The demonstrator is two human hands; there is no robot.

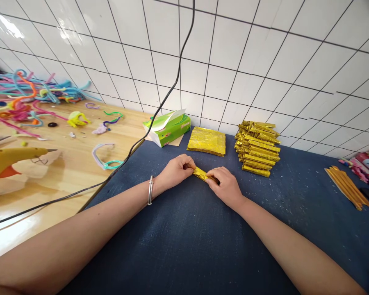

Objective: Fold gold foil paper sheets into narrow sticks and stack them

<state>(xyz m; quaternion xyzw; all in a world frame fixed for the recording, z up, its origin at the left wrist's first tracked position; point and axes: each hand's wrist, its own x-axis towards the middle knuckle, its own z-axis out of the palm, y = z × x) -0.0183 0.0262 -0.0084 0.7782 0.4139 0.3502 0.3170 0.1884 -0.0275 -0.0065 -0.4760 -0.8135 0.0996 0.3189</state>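
Observation:
Between my two hands lies a small roll of shiny gold foil paper, just over the dark blue mat. My left hand, with a silver bangle at the wrist, pinches the roll's left end. At the other end, the fingers of my right hand close round it and partly hide it. Directly behind the hands is a flat stack of gold foil sheets. To its right rises a pile of rolled gold foil tubes, laid on top of one another.
A green tissue box stands by the tiled wall. A black cable hangs down across the left side. On the wooden table sit a yellow glue gun and tangled pipe cleaners. Flat golden-brown strips lie far right.

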